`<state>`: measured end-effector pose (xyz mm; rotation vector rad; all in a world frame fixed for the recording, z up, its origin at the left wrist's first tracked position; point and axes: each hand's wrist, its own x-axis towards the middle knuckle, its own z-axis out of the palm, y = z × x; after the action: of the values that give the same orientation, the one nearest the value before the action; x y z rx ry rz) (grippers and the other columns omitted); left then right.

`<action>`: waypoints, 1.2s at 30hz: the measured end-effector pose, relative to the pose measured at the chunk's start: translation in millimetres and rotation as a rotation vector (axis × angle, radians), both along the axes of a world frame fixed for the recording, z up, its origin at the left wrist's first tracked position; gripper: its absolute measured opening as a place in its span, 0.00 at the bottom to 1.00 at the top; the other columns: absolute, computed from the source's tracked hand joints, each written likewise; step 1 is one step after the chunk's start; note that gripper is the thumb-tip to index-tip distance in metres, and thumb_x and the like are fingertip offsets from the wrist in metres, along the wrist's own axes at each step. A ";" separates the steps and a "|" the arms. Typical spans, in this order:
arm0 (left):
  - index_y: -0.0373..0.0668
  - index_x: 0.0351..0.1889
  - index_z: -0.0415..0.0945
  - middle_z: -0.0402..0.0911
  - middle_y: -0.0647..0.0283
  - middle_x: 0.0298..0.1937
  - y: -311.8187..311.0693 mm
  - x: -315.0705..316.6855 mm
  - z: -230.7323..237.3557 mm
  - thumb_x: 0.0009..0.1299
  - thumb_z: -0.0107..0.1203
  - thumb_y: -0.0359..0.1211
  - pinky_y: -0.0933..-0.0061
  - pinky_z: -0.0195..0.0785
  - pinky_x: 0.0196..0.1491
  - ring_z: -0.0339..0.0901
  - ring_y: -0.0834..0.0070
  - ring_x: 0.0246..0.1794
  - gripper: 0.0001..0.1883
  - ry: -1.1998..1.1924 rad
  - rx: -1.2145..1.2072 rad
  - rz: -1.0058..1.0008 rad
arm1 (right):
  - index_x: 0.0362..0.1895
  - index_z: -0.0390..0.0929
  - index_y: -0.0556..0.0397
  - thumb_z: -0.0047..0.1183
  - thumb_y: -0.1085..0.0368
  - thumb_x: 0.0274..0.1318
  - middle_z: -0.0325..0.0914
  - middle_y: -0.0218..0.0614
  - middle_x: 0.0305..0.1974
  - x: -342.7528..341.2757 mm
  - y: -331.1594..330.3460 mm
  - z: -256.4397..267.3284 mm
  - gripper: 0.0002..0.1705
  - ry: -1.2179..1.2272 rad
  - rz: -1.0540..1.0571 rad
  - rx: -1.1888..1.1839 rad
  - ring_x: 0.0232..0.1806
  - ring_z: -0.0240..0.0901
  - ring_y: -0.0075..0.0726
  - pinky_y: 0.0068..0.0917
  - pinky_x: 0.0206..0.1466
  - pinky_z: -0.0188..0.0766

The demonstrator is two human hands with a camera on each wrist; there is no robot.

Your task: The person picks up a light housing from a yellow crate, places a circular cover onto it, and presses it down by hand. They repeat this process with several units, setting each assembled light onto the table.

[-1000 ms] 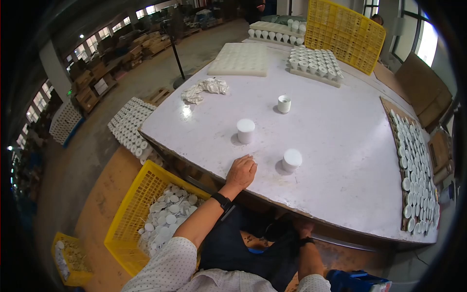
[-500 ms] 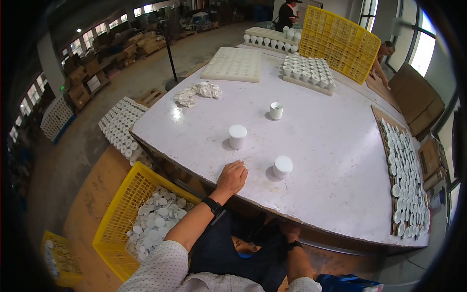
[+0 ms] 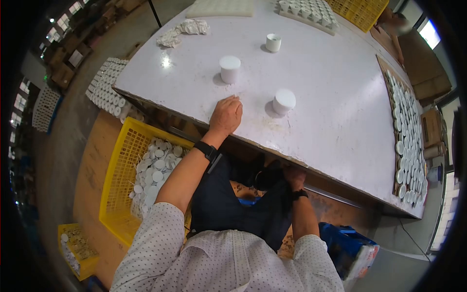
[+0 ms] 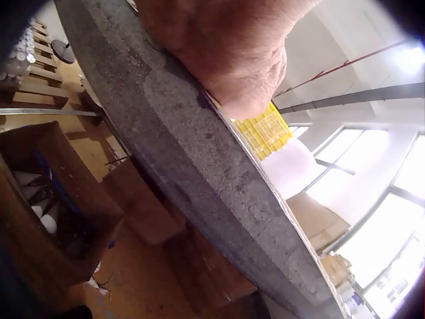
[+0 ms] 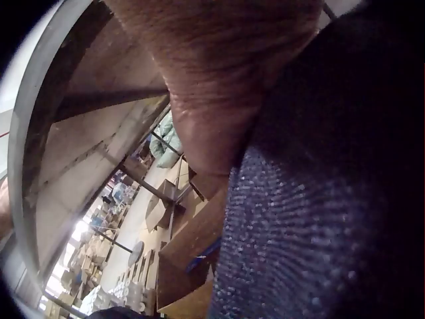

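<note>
Cylinders stand white and flat-topped near the left hand, fingers together; right hand unclear

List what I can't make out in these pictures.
- Right hand: head view, fingertips lost in the dark by the table edge.
- Left hand: left wrist view, fingers hidden behind its own heel.
- White slab: head view, far side cut off by the top edge.
- Disc bin: head view, partly behind the left arm.
</note>
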<state>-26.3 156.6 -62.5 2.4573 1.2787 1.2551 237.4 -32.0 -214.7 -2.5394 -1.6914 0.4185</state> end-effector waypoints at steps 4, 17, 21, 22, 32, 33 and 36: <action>0.38 0.31 0.74 0.79 0.53 0.41 0.3 1.6 0.3 0.64 0.47 0.31 0.63 0.64 0.53 0.73 0.60 0.49 0.07 0.016 0.012 0.005 | 0.54 0.70 0.48 0.39 0.41 0.54 0.68 0.41 0.56 -1.4 0.1 15.8 0.31 0.031 -0.047 -0.027 0.59 0.62 0.48 0.38 0.61 0.60; 0.37 0.31 0.74 0.79 0.52 0.42 -1.5 0.2 0.7 0.62 0.48 0.31 0.63 0.63 0.54 0.73 0.59 0.50 0.07 0.001 -0.034 0.009 | 0.49 0.74 0.48 0.46 0.47 0.50 0.71 0.44 0.53 -1.9 -3.5 4.4 0.26 -0.034 -0.005 0.210 0.56 0.65 0.49 0.39 0.58 0.63; 0.37 0.33 0.74 0.79 0.52 0.41 -1.8 0.2 0.9 0.62 0.49 0.30 0.62 0.63 0.54 0.73 0.59 0.50 0.07 0.002 -0.025 0.000 | 0.48 0.75 0.47 0.44 0.45 0.50 0.73 0.43 0.51 7.3 -7.2 -17.0 0.27 0.029 -0.053 0.089 0.54 0.68 0.49 0.39 0.56 0.65; 0.37 0.33 0.74 0.79 0.52 0.41 -1.1 0.4 2.1 0.62 0.49 0.30 0.62 0.63 0.54 0.73 0.59 0.50 0.07 -0.010 -0.005 -0.017 | 0.48 0.76 0.47 0.45 0.46 0.50 0.74 0.42 0.50 1.4 -7.1 -2.7 0.26 -0.013 -0.020 0.224 0.53 0.69 0.48 0.39 0.55 0.66; 0.38 0.30 0.73 0.78 0.55 0.43 -1.1 -1.3 -2.9 0.62 0.49 0.30 0.62 0.62 0.54 0.72 0.61 0.51 0.05 0.021 -0.051 0.004 | 0.52 0.73 0.44 0.39 0.44 0.54 0.70 0.37 0.55 -1.2 -1.5 -1.3 0.27 -0.026 -0.030 0.137 0.57 0.65 0.46 0.43 0.60 0.60; 0.38 0.30 0.73 0.78 0.55 0.43 -1.5 -1.3 -3.2 0.62 0.49 0.30 0.62 0.62 0.54 0.72 0.61 0.51 0.05 0.021 -0.047 -0.005 | 0.52 0.73 0.44 0.39 0.44 0.54 0.70 0.37 0.55 -1.7 -1.1 0.4 0.27 -0.026 -0.039 0.140 0.57 0.65 0.46 0.43 0.60 0.60; 0.38 0.31 0.73 0.78 0.55 0.43 -2.4 -0.7 -0.5 0.62 0.49 0.30 0.63 0.61 0.54 0.72 0.61 0.51 0.05 0.014 -0.047 -0.003 | 0.51 0.73 0.45 0.39 0.44 0.54 0.71 0.38 0.54 -5.1 0.0 14.1 0.27 0.022 -0.057 0.062 0.57 0.65 0.46 0.42 0.58 0.61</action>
<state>-27.0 154.1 -63.0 2.4390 1.2915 1.1959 232.3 -32.0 -200.6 -2.5221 -1.5950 0.3821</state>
